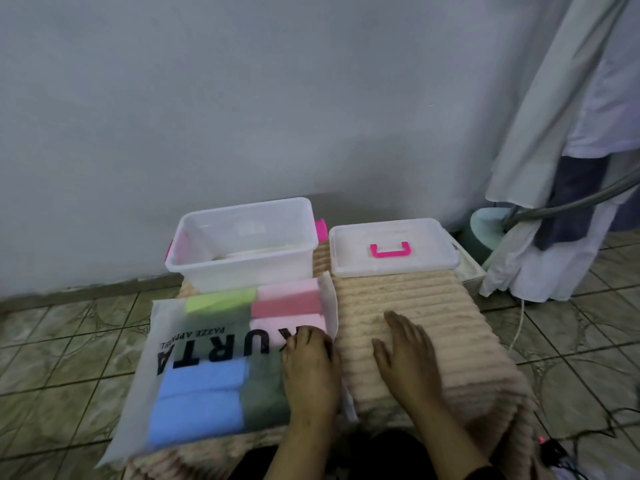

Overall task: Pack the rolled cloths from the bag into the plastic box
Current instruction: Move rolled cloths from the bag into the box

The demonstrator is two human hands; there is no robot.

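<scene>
A frosted plastic bag [180, 344] with black lettering lies on the left of a beige ribbed mat. Inside it show rolled cloths: blue [197, 400], dark green [263, 393], lime green [218, 301] and pink [287, 299]. My left hand [310, 370] rests on the bag's right edge with its fingers curled down; whether it pinches the plastic is hidden. My right hand [408, 358] lies flat and open on the mat, apart from the bag. The clear plastic box [242, 268] with pink latches stands just behind the bag, with no cloths in it.
The box's lid [391, 261] with a pink handle lies right of the box on the beige mat [415, 306]. A wall rises close behind. White hanging cloth and a stand [554, 202] crowd the right. Cables [571, 441] trail over the tiled floor at lower right.
</scene>
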